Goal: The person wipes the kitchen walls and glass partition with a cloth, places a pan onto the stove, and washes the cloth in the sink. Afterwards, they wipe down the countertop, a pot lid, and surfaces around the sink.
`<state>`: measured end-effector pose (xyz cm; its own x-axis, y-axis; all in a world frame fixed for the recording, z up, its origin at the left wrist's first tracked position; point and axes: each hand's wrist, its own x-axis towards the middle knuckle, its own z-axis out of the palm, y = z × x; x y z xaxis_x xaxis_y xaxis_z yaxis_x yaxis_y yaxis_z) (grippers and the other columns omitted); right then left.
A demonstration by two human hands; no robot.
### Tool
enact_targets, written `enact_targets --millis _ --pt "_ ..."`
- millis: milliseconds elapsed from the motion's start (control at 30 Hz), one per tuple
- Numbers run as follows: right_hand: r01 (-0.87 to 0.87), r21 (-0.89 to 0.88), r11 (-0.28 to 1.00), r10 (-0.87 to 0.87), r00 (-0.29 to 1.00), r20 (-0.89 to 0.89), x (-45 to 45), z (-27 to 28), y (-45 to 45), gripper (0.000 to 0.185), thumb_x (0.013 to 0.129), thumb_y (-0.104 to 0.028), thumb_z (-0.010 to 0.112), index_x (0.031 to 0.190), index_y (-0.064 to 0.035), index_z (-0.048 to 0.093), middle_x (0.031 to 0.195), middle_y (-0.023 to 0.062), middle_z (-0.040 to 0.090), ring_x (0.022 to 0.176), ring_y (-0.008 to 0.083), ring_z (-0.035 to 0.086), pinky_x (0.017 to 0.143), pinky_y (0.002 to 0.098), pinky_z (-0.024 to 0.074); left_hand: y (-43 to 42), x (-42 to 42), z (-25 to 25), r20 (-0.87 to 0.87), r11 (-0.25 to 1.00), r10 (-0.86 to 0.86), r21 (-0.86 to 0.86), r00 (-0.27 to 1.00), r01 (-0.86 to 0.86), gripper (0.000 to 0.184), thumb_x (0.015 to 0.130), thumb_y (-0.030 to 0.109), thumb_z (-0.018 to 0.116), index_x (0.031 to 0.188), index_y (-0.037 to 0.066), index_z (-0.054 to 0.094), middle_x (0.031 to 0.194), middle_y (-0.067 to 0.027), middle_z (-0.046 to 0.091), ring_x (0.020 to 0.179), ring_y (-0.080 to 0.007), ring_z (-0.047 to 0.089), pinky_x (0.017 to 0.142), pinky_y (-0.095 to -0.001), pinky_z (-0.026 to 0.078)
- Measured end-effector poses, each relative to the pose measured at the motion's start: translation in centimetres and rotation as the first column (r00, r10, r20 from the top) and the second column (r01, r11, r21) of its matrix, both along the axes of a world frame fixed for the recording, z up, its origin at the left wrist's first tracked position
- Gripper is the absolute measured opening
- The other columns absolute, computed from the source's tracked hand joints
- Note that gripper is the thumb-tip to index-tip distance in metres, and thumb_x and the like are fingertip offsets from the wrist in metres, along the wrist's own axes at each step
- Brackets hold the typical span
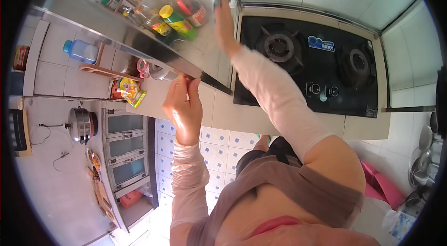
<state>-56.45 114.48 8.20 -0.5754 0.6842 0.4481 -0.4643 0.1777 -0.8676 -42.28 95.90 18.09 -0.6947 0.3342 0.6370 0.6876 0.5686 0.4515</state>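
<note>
My left hand (184, 104) is closed, with fingers and thumb pinching the lower edge of a long metal-edged panel (153, 50) that slants across the counter. My right hand (225, 27) reaches up past the stove's left side. Its fingers press a crumpled green cloth (221, 0) close to the tiled wall beside a metal corner frame. Just left of that hand stand a green bottle with a yellow cap (179, 22) and a large bottle with a red label (188, 6).
A black two-burner gas stove (298, 78) fills the right counter. Left of the panel are a blue water jug (81, 51), a yellow packet (132, 91) and a lidded pot (80, 125). Pans (423, 167) hang at far right. A glass-fronted cabinet (125, 146) stands lower left.
</note>
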Motion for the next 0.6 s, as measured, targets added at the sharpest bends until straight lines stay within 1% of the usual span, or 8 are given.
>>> enact_targets --millis 133,233,333,400,500,533,567,600 --pt "-0.125 0.293 0.948 0.179 0.970 -0.163 10.8 3.4 -6.7 0.050 0.101 -0.021 0.039 0.142 0.0063 0.034 0.152 0.0243 0.026 0.143 0.0383 0.023 0.116 0.0419 0.0206 -0.3 0.0 0.4 -0.008 0.999 -0.018 -0.044 1.000 0.017 0.012 0.088 0.008 0.066 0.097 0.001 0.064 0.075 -0.0125 0.060 0.061 -0.0320 0.058 0.054 -0.0341 0.045" --pt "-0.155 0.327 0.932 0.221 0.960 -0.175 13.0 0.7 -7.5 0.048 0.101 -0.021 0.039 0.140 0.0072 0.037 0.150 0.0259 0.029 0.140 0.0421 0.026 0.115 0.0437 0.0226 -0.2 0.5 0.7 0.030 0.998 -0.008 -0.065 1.000 0.010 0.009 0.090 0.009 0.063 0.095 0.001 0.064 0.073 -0.0125 0.058 0.060 -0.0323 0.057 0.053 -0.0353 0.044" --pt "-0.160 0.375 0.913 0.159 0.987 0.032 14.3 -6.7 -7.5 0.045 0.101 -0.020 0.040 0.137 0.0073 0.041 0.148 0.0274 0.032 0.138 0.0421 0.030 0.113 0.0441 0.0258 -0.1 0.4 0.9 -0.031 0.995 0.011 -0.094 0.999 -0.014 0.010 0.093 0.011 0.060 0.092 0.001 0.064 0.072 -0.0121 0.057 0.058 -0.0316 0.056 0.052 -0.0363 0.043" --pt "-0.201 0.237 0.950 0.139 0.957 0.255 16.2 -10.7 -8.1 0.044 0.101 -0.022 0.041 0.134 0.0073 0.044 0.140 0.0286 0.042 0.132 0.0398 0.038 0.110 0.0445 0.0313 -0.2 0.5 0.8 -0.077 0.990 0.010 -0.137 0.997 -0.020 0.012 0.094 0.012 0.059 0.091 0.001 0.063 0.073 -0.0113 0.059 0.058 -0.0296 0.058 0.052 -0.0352 0.044" --pt "-0.239 0.125 0.963 0.159 0.878 0.451 18.6 -15.3 -8.4 0.040 0.100 -0.021 0.045 0.128 0.0060 0.050 0.130 0.0241 0.053 0.117 0.0340 0.054 0.101 0.0423 0.0420 0.1 0.9 0.1 0.105 1.000 -0.009 0.027 0.994 0.007 0.017 0.097 0.013 0.056 0.102 0.001 0.065 0.077 -0.0093 0.063 0.062 -0.0203 0.060 0.056 -0.0313 0.046" --pt "-0.593 -0.256 0.764 0.621 0.783 0.041 18.0 -16.3 -7.5 0.038 0.099 -0.021 0.046 0.126 0.0056 0.051 0.128 0.0221 0.056 0.111 0.0319 0.057 0.098 0.0415 0.0444 0.4 1.0 -0.1 0.154 0.992 -0.035 0.128 0.987 0.015 0.019 0.097 0.013 0.055 0.107 0.001 0.065 0.079 -0.0084 0.064 0.065 -0.0174 0.060 0.058 -0.0302 0.047" --pt "-0.874 -0.390 0.290 0.750 0.461 -0.474 17.6 -14.7 -5.7 0.037 0.099 -0.021 0.046 0.124 0.0052 0.053 0.126 0.0201 0.058 0.106 0.0299 0.060 0.094 0.0406 0.0467 0.6 1.6 -0.7 0.210 0.973 -0.059 0.229 0.976 0.010 0.022 0.098 0.014 0.053 0.113 0.002 0.064 0.081 -0.0075 0.065 0.068 -0.0145 0.059 0.060 -0.0290 0.047" --pt "-0.760 -0.635 0.142 0.677 0.542 -0.498 19.4 -13.6 -4.9 0.036 0.099 -0.020 0.046 0.123 0.0046 0.054 0.125 0.0180 0.059 0.101 0.0275 0.063 0.091 0.0391 0.0492 0.4 2.9 -1.5 0.271 0.945 -0.086 0.326 0.959 -0.007 0.025 0.099 0.014 0.052 0.118 0.003 0.064 0.084 -0.0066 0.066 0.071 -0.0116 0.059 0.062 -0.0278 0.048"
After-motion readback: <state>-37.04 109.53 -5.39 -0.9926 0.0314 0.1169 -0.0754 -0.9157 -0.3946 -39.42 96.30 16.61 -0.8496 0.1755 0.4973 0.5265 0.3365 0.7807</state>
